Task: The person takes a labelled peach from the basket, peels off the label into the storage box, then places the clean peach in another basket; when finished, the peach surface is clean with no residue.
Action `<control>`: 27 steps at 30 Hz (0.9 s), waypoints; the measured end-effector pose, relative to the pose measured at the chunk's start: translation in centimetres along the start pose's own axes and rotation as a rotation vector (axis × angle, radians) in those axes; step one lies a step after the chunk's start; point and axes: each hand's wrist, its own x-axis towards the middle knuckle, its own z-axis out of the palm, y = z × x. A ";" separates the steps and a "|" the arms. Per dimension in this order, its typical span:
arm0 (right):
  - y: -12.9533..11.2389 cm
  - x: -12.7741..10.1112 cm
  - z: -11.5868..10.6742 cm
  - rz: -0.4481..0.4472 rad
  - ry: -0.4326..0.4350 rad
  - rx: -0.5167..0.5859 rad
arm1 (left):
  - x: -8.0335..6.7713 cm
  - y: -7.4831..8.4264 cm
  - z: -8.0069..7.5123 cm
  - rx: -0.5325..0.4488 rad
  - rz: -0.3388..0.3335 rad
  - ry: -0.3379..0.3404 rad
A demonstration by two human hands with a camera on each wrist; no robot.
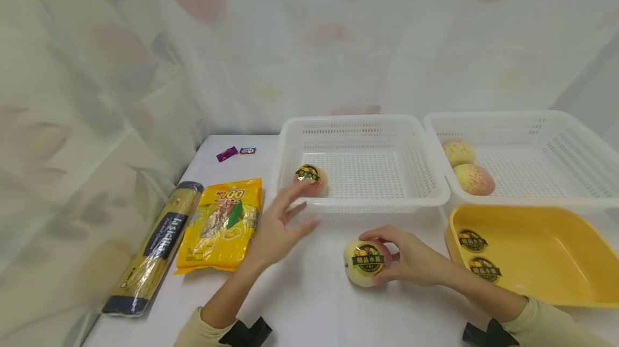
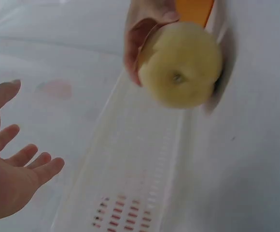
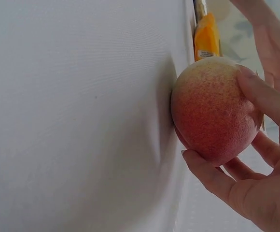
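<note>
In the head view my right hand grips a yellow and pink peach from its right side, low over the white table. A round black fruit sticker lies on the peach's upper face. The right wrist view shows the thumb and fingers curled about the red side of this peach. My left hand holds nothing, its fingers spread near the front wall of the left white basket. Behind those fingertips, inside the basket, lies another peach with the same kind of sticker.
Two peaches lie in the right white basket. Stickers are on the yellow tray in front of it. To the left are a yellow candy bag, a spaghetti pack and two small wrapped sweets.
</note>
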 end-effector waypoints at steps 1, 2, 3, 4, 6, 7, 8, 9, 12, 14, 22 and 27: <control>0.0 0.0 0.0 -0.003 0.001 -0.004 | -0.2 -0.2 0.8 0.011 0.005 -0.059; 0.0 0.0 0.0 -0.006 0.002 -0.007 | -0.4 -0.5 1.6 0.028 0.004 -0.113; 0.1 0.0 0.0 -0.010 0.003 -0.010 | -0.7 -0.8 2.4 0.044 -0.008 -0.166; 0.1 0.0 0.0 -0.013 0.004 -0.013 | -0.9 -1.2 3.1 0.058 -0.020 -0.212; 0.1 0.1 0.1 -0.018 0.006 -0.018 | -1.4 -2.0 4.3 0.103 -0.060 -0.272; 0.1 0.1 0.1 -0.018 0.007 -0.017 | -1.7 -2.3 4.8 0.122 -0.072 -0.292; 0.1 0.1 0.1 -0.020 0.009 -0.017 | -1.9 -2.7 5.2 0.137 -0.085 -0.304; 0.2 0.1 0.2 -0.022 0.012 -0.014 | -2.1 -3.0 5.6 0.145 -0.095 -0.311; 0.2 0.0 0.3 -0.022 0.018 -0.003 | -2.6 -3.7 6.5 0.151 -0.121 -0.317; 0.3 0.0 0.3 -0.023 0.021 0.008 | -2.8 -4.0 6.9 0.126 -0.132 -0.319; 0.3 -0.6 -0.3 -0.010 0.063 -0.035 | -2.9 -4.4 7.6 0.006 -0.132 -0.290; -0.2 -1.3 -1.7 0.092 0.201 -0.046 | -2.8 -4.3 7.5 0.020 -0.126 -0.292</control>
